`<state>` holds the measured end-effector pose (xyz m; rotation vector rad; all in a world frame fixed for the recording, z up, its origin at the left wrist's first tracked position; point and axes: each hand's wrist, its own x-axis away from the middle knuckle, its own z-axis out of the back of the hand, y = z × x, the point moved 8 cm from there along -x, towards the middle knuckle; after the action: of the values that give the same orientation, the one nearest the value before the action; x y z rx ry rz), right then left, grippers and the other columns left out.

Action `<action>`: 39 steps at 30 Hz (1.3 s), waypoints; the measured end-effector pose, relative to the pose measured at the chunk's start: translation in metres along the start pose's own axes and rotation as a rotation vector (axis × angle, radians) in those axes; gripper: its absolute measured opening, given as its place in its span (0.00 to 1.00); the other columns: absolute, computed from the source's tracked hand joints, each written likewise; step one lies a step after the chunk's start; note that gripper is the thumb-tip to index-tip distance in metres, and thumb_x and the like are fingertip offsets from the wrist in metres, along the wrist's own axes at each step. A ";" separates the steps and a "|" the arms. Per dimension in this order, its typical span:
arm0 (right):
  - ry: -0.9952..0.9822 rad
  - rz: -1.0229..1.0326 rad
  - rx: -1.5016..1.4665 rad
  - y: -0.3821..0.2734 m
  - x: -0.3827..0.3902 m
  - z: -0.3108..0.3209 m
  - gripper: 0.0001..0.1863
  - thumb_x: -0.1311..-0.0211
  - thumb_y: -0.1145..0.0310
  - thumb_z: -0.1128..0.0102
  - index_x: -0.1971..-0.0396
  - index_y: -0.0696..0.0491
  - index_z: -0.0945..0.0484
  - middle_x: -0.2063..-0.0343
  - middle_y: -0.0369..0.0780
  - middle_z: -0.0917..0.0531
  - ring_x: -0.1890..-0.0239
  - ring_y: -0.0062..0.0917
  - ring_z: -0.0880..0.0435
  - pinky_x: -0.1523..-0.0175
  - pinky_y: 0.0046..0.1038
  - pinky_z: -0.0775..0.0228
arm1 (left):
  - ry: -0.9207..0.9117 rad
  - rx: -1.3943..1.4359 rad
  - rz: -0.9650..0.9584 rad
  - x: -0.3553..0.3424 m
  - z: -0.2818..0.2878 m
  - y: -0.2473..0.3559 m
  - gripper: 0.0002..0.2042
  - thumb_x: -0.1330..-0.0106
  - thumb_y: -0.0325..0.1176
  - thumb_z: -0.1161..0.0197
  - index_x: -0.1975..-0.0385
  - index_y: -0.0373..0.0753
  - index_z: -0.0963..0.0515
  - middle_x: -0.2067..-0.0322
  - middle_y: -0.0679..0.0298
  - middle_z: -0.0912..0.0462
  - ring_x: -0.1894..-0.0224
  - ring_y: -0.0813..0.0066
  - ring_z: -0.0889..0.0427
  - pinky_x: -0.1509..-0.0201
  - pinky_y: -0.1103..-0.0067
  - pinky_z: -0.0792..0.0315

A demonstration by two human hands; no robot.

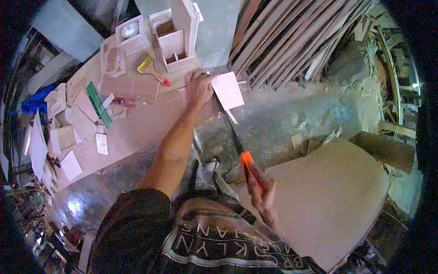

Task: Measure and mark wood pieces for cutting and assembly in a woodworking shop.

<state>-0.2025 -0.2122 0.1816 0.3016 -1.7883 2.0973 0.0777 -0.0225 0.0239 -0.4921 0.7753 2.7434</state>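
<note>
"Anyone make out teeth on that saw (pixel 237 142)?"

"Nope, too small and blurry from here. The right hand (pixel 263 189) hides part of its orange handle (pixel 247 159) too."

"How's the left hand (pixel 199 90) gripping the pale board (pixel 229 91)?"

"Can't tell, fingertips are smeared. Planks (pixel 278 43) get cut off up top, and the lower-left clutter (pixel 50 235) is dark mush lol."

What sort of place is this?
Most likely a woodworking shop: the right hand grips what looks like an orange-handled saw, long wood strips are piled up beyond, and a compartmented wooden box stands on the table.
</note>
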 end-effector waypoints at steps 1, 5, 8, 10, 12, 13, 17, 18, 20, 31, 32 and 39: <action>0.042 -0.104 -0.094 0.031 -0.005 -0.003 0.22 0.30 0.66 0.50 0.43 0.65 0.28 0.81 0.37 0.22 0.78 0.18 0.25 0.71 0.25 0.30 | -0.044 0.001 0.009 0.003 -0.002 0.002 0.15 0.48 0.29 0.37 0.60 0.54 0.14 0.61 0.68 0.15 0.46 0.71 0.27 0.35 0.64 0.46; -0.147 0.085 0.446 0.102 -0.060 -0.027 0.21 0.31 0.65 0.50 0.45 0.65 0.26 0.74 0.41 0.16 0.70 0.29 0.18 0.64 0.28 0.27 | -0.084 0.015 -0.008 0.004 0.002 0.009 0.14 0.49 0.29 0.37 0.63 0.54 0.14 0.60 0.68 0.15 0.45 0.71 0.27 0.36 0.64 0.45; -0.044 0.012 -0.217 0.126 -0.059 -0.012 0.18 0.34 0.66 0.47 0.51 0.63 0.22 0.63 0.50 0.14 0.60 0.37 0.14 0.53 0.30 0.25 | 0.007 -0.024 -0.011 0.003 0.012 0.010 0.15 0.52 0.29 0.34 0.64 0.55 0.14 0.60 0.67 0.16 0.46 0.69 0.26 0.35 0.63 0.44; 0.074 -0.482 -0.801 0.158 0.005 -0.004 0.18 0.35 0.67 0.47 0.52 0.63 0.21 0.62 0.51 0.15 0.61 0.38 0.14 0.53 0.31 0.24 | -0.127 0.019 0.080 0.006 0.001 0.002 0.14 0.51 0.29 0.34 0.64 0.54 0.14 0.61 0.67 0.16 0.47 0.68 0.26 0.35 0.63 0.44; -0.066 0.160 0.467 0.100 0.002 0.024 0.20 0.33 0.65 0.48 0.50 0.66 0.23 0.60 0.48 0.15 0.59 0.37 0.15 0.52 0.29 0.25 | 0.027 0.081 -0.003 0.002 0.011 0.006 0.11 0.50 0.30 0.35 0.66 0.49 0.16 0.62 0.66 0.16 0.48 0.67 0.24 0.35 0.64 0.43; -0.046 0.148 0.463 0.098 0.012 0.030 0.20 0.33 0.65 0.48 0.50 0.66 0.23 0.60 0.48 0.15 0.59 0.37 0.15 0.52 0.29 0.25 | 0.015 0.094 -0.017 -0.002 0.008 0.006 0.11 0.50 0.30 0.35 0.66 0.49 0.16 0.62 0.66 0.16 0.48 0.67 0.24 0.35 0.64 0.43; 0.109 -0.154 0.134 0.112 0.060 0.073 0.22 0.33 0.64 0.48 0.51 0.68 0.24 0.56 0.50 0.16 0.52 0.31 0.18 0.46 0.31 0.29 | 0.032 0.031 -0.026 -0.002 0.007 0.009 0.10 0.49 0.30 0.36 0.65 0.46 0.17 0.61 0.64 0.16 0.48 0.66 0.25 0.35 0.64 0.43; 0.211 -0.166 0.201 0.113 0.075 0.086 0.22 0.33 0.64 0.49 0.50 0.68 0.24 0.56 0.50 0.16 0.52 0.31 0.18 0.45 0.32 0.29 | 0.035 0.019 -0.025 -0.003 0.007 0.009 0.10 0.48 0.30 0.36 0.64 0.45 0.17 0.60 0.62 0.17 0.48 0.65 0.25 0.35 0.64 0.43; 0.455 -0.093 0.299 0.111 0.103 0.106 0.23 0.34 0.63 0.48 0.48 0.67 0.25 0.55 0.49 0.16 0.52 0.32 0.19 0.44 0.33 0.30 | 0.004 0.014 -0.021 -0.004 0.005 0.008 0.11 0.43 0.33 0.36 0.60 0.42 0.19 0.58 0.59 0.18 0.47 0.61 0.25 0.35 0.62 0.43; 0.610 -0.127 0.036 0.199 0.115 0.200 0.23 0.34 0.64 0.45 0.47 0.66 0.25 0.57 0.45 0.17 0.55 0.27 0.19 0.48 0.29 0.28 | -0.264 -0.207 -0.160 0.056 0.046 0.031 0.28 0.45 0.43 0.33 0.43 0.44 0.27 0.38 0.55 0.32 0.33 0.53 0.39 0.30 0.54 0.49; 0.508 -0.134 0.112 0.202 0.100 0.212 0.22 0.34 0.64 0.45 0.48 0.66 0.24 0.57 0.45 0.16 0.55 0.26 0.19 0.48 0.28 0.28 | -0.307 -0.287 -0.044 0.068 0.053 0.030 0.32 0.47 0.45 0.31 0.40 0.45 0.30 0.35 0.56 0.36 0.32 0.52 0.42 0.30 0.53 0.49; 0.070 0.070 0.259 0.164 0.020 0.289 0.20 0.34 0.64 0.44 0.50 0.64 0.25 0.58 0.46 0.16 0.55 0.26 0.19 0.48 0.28 0.29 | -0.590 -0.255 0.174 0.097 0.054 -0.005 0.45 0.54 0.52 0.28 0.32 0.49 0.39 0.30 0.52 0.47 0.29 0.47 0.49 0.30 0.53 0.45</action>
<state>-0.3093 -0.5143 0.0910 0.2323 -1.5094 2.3617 -0.0230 0.0248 0.0280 0.3562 0.3323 2.9161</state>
